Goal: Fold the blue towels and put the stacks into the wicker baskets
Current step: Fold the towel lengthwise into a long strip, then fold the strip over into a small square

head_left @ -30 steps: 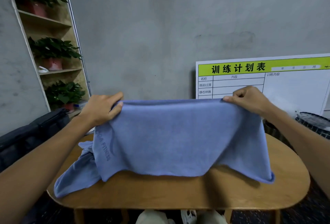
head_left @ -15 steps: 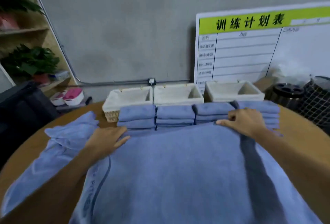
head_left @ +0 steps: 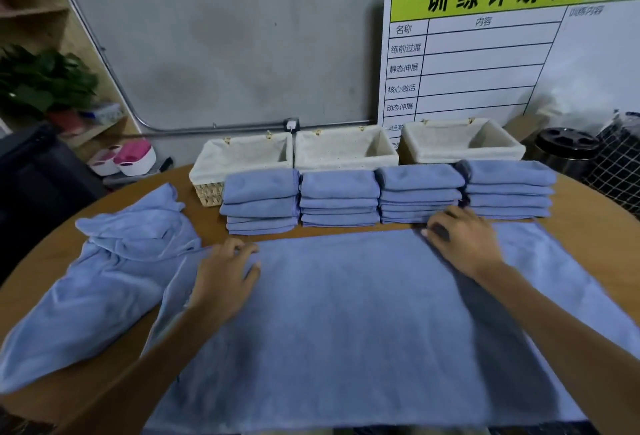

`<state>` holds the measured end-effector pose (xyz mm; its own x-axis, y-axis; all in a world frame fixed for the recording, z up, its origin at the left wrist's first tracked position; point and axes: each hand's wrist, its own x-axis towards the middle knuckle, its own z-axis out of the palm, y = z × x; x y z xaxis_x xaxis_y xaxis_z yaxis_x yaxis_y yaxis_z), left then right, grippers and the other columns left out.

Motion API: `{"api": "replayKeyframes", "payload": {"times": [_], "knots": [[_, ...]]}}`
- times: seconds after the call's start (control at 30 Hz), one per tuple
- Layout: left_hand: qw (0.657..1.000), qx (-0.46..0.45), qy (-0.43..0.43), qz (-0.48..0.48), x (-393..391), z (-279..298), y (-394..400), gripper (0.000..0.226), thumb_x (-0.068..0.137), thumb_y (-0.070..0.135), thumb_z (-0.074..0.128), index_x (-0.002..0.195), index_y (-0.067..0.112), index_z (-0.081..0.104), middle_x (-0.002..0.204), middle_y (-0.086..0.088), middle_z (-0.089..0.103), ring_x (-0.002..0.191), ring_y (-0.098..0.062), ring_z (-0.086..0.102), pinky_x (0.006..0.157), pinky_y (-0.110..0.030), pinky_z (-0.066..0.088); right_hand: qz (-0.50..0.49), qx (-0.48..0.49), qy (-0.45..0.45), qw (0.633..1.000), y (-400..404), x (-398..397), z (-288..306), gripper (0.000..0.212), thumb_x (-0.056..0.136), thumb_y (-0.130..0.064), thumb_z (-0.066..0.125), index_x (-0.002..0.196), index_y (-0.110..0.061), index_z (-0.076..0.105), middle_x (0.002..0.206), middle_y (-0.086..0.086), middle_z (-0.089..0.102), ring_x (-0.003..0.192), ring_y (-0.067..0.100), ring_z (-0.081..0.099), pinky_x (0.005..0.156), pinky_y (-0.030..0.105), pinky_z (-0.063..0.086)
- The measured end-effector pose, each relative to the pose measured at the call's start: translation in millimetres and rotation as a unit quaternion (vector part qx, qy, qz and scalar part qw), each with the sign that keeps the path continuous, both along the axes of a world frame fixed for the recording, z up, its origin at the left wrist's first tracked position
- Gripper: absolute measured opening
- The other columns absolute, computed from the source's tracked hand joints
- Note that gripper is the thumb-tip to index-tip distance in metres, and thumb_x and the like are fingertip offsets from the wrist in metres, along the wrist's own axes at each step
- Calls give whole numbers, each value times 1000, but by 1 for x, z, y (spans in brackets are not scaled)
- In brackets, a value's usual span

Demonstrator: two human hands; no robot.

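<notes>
Folded so far: four stacks of folded blue towels (head_left: 386,197) are seen side by side on the round wooden table (head_left: 41,261), just in front of the baskets; each is several towels high.
Baskets: three lined wicker baskets (head_left: 346,149) are lined up along the far edge of the table, against the wall; nothing is seen inside them, so no stack is judged to have been put away yet.
Towel in hand: one spread blue towel (head_left: 346,323) is laid flat across the near half of the table, its far edge just short of the stacks; no fold is visible in it yet.
Left hand: the left hand (head_left: 225,273) is laid on the towel near its far left corner, fingers fairly straight with the tips bent down onto the cloth; nothing is clasped.
Right hand: the right hand (head_left: 462,240) is rested on the far edge of the towel, close to the third and fourth stacks; the fingers are lightly bent, and whether the hem is pinched under them cannot be told.
Still unfolded: a crumpled blue towel (head_left: 104,272) is left lying at the left of the table, touching or partly under the spread one.
Remaining, as judged: the spread towel is to be folded, the crumpled one after it, and all stacks are to be moved into the baskets.
</notes>
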<state>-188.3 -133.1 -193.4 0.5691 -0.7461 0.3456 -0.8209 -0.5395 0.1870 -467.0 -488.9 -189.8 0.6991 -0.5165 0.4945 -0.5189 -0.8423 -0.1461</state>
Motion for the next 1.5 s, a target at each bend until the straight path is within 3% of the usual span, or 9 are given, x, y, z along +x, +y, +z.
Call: {"api": "replayKeyframes", "payload": {"times": [0.13,0.23,0.33,0.43,0.6,0.77,0.9,1.1,1.5], "knots": [[999,23,35,-5,8,-6,4,60,91,61,34,127,25,66,119,3,57,106,-27,60,83,-48,53,2,67,47,997,8,-20,-11,48,90,-57,39,112,-25,68,111,3,61,108,35,55,81,46,51],[998,34,45,-1,17,-6,8,65,91,68,32,134,30,61,131,7,55,121,-23,57,95,-53,48,-16,89,69,994,15,-28,-12,65,89,-65,24,130,-30,60,135,-2,55,129,28,46,98,48,43],[995,50,72,39,14,-7,6,55,98,61,40,147,35,47,151,9,42,142,-19,36,112,-61,28,-30,113,89,989,13,-25,-9,60,94,-62,28,141,-33,51,148,-4,46,138,24,40,109,46,33],[992,81,93,26,19,-5,3,64,95,61,36,152,33,40,157,9,34,149,-18,24,116,-60,18,-35,119,97,988,12,-23,-13,50,101,-54,37,146,-35,44,155,-5,40,145,22,31,115,45,25],[993,-58,41,97,24,-1,12,51,93,41,47,129,9,63,132,-14,61,117,-39,58,99,-53,45,-34,117,98,988,7,-23,-12,52,101,-56,34,148,-36,42,156,-4,38,146,21,29,115,46,25],[989,-2,40,141,20,-3,13,52,89,38,44,127,10,64,132,-14,61,120,-41,56,99,-56,44,-31,120,104,987,10,-25,-13,52,101,-54,37,148,-35,42,157,-4,37,147,21,28,115,45,24],[990,-61,25,128,17,-2,13,32,94,19,58,123,9,65,124,-15,66,112,-41,59,97,-54,45,-32,125,111,985,10,-25,-12,54,101,-58,31,149,-35,40,158,-5,36,147,21,27,115,45,23],[992,-89,24,83,14,1,14,27,92,8,63,118,6,68,113,-15,71,104,-39,64,87,-48,50,-37,131,111,984,12,-25,-10,51,102,-54,35,149,-36,40,158,-5,35,148,20,26,116,44,22],[994,-83,28,70,15,3,14,24,93,12,64,115,7,72,119,-10,71,110,-34,65,93,-45,50,-26,112,95,989,18,-24,-5,49,102,-50,35,142,-26,50,150,1,46,140,27,35,109,48,32]]}}
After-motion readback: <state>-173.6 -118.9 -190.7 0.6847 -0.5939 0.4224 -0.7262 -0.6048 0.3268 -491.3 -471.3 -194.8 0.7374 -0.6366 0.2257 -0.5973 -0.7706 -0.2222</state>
